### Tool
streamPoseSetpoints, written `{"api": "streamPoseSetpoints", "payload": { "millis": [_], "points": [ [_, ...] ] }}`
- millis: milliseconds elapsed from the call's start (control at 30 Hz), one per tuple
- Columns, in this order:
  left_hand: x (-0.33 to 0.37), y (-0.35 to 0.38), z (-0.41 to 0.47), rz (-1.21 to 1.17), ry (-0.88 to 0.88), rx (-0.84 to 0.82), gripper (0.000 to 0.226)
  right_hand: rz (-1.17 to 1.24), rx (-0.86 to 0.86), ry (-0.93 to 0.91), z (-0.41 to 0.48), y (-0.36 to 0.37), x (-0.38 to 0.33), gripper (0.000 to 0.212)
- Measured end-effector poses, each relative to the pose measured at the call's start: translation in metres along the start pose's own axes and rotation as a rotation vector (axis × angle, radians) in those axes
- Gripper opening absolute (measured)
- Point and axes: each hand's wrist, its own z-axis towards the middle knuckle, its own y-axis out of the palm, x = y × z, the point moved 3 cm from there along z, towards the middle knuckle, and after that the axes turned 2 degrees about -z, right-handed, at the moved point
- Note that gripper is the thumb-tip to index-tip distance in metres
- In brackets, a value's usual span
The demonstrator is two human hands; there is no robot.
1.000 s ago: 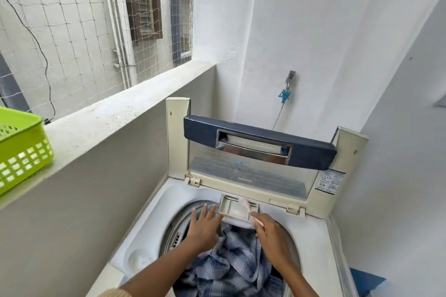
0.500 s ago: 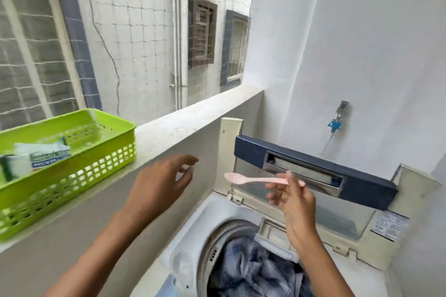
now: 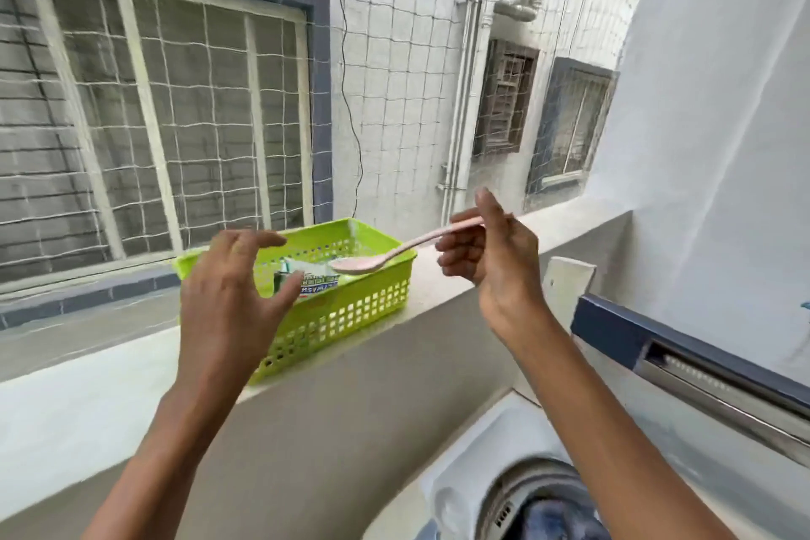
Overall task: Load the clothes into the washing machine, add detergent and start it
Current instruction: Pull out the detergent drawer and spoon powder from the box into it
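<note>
A lime-green perforated basket (image 3: 350,316) stands on the concrete ledge (image 3: 438,289). Inside it lies a detergent packet (image 3: 316,281) with green and blue print. My right hand (image 3: 495,259) pinches the handle of a pale pink plastic spoon (image 3: 381,256), whose bowl hovers over the basket's right part. My left hand (image 3: 228,298) is spread open just in front of the basket's left side, fingers apart, touching nothing. At the bottom right the top-loading washing machine (image 3: 491,452) shows its drum with blue checked clothes (image 3: 552,522) inside, lid (image 3: 683,346) raised.
Beyond the ledge a safety net (image 3: 394,57) covers the opening, with a neighbouring tiled building and barred windows behind. A plain white wall (image 3: 723,101) rises at the right, behind the machine.
The view has swung left from the machine towards the ledge. Both hands have risen from the drum to the basket; the right hand carries the pink spoon over it.
</note>
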Motion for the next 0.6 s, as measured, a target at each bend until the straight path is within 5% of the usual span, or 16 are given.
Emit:
{"api": "streamPoseSetpoints", "payload": {
  "millis": [367,600],
  "points": [
    [-0.024,-0.012,-0.002,0.032,-0.015,-0.038,0.011,-0.084,-0.055,0.041,0.014,0.065,0.026,0.037],
    [-0.027,-0.012,-0.003,-0.081,-0.102,-0.042,0.012,-0.399,-0.408,0.124,0.008,0.092,0.035,0.033]
  ]
}}
